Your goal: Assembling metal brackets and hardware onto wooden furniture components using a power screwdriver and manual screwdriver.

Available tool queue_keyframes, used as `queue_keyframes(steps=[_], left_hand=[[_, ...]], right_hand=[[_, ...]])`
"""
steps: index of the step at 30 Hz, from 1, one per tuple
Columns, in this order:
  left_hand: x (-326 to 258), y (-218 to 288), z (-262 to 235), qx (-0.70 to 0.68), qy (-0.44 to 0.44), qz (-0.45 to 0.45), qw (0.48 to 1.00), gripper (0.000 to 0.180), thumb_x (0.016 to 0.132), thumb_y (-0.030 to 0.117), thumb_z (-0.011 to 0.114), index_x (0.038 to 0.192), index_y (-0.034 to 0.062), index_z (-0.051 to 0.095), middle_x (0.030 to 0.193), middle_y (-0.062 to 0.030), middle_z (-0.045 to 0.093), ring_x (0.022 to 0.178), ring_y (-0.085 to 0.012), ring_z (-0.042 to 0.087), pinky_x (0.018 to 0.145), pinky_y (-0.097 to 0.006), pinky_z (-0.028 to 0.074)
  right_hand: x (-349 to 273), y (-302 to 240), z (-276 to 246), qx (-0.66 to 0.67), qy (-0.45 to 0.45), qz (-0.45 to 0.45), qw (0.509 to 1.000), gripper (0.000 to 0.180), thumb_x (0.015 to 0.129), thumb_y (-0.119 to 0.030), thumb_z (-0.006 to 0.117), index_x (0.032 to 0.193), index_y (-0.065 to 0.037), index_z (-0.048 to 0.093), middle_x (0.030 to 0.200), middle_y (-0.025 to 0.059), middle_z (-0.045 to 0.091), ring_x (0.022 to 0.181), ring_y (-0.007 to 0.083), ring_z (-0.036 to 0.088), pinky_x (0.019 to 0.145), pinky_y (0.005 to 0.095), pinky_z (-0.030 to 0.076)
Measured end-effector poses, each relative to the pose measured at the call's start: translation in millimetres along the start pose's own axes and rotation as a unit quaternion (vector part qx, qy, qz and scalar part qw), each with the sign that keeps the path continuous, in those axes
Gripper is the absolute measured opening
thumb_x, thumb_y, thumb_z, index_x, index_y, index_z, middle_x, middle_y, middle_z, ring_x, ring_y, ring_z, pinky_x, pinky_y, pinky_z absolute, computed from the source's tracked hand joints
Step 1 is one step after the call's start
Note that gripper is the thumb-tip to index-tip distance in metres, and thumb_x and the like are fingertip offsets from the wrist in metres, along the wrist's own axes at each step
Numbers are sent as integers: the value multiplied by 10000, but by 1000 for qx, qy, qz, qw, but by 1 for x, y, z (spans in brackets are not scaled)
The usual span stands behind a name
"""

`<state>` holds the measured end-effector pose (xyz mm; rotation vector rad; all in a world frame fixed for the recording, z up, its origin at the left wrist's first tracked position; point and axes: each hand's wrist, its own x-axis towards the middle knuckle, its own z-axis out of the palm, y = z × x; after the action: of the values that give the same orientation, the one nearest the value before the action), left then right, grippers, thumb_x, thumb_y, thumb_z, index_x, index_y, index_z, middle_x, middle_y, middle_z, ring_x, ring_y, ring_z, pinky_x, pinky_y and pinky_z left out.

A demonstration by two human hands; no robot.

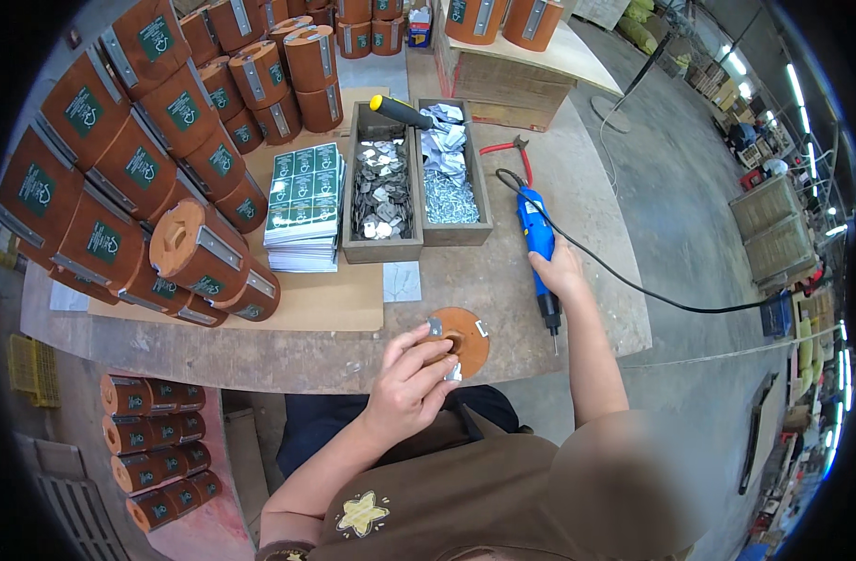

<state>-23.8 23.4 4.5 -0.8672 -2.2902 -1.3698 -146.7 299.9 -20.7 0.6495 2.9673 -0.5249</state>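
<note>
In front of me at the table's near edge is a round orange-brown wooden piece [473, 337] with a hole in its middle, seen from above. My left hand [409, 381] grips it, fingers bent over its top and the hole. Small metal plates [435, 327] show at its rim by my fingertips; what else lies under the fingers is hidden. In my right hand [561, 268] is a blue electric screwdriver [533, 217], its bit pointing down toward the near edge, to the right of the round piece and apart from it. A black cord runs off from the tool.
Beyond lie red-handled pliers [520, 150], a tray of small metal plates [381, 192] and a tray of screws [451, 198]. A yellow-black screwdriver handle [391, 107] rests across them. Green-white label sheets [302, 201] stand left. Labelled brown cylinders [138, 164] pile high at left; more sit on a lower shelf [208, 467].
</note>
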Motion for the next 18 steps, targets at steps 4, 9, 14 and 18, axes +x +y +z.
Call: queue_keyframes(steps=[4, 9, 14, 18], left_hand=[[-2, -2, 0, -18, 12, -11, 1000, 296, 598, 65, 707, 884, 46, 636, 1144, -192, 477, 1056, -366, 456, 893, -423, 370], [3, -3, -3, 6, 0, -41, 999, 286, 625, 109, 710, 901, 83, 638, 1214, -240, 402, 1099, -389, 412, 905, -423, 360], [0, -9, -1, -56, -12, -55, 997, 281, 633, 113, 709, 901, 77, 635, 1236, -242, 386, 1117, -394, 396, 899, -429, 365], [-1, -8, -1, -71, 3, -50, 996, 273, 642, 111, 702, 901, 71, 626, 1230, -229, 400, 1121, -394, 394, 898, -439, 366]], right_hand=[[-2, -12, -24, -23, -13, -60, 998, 597, 704, -299, 604, 1163, 44, 436, 1053, 278, 526, 974, 364, 530, 866, 387, 409], [8, -51, -75, 4, -42, -159, 986, 430, 710, -289, 603, 1001, 25, 571, 804, 177, 597, 784, 269, 583, 716, 356, 456], [46, -111, -92, 56, -23, -288, 956, 397, 723, -282, 614, 989, 9, 573, 713, 96, 586, 696, 160, 566, 635, 299, 449], [91, -158, -69, 101, -18, -313, 944, 412, 695, -256, 633, 1005, 8, 568, 771, 96, 609, 759, 173, 585, 695, 284, 453]])
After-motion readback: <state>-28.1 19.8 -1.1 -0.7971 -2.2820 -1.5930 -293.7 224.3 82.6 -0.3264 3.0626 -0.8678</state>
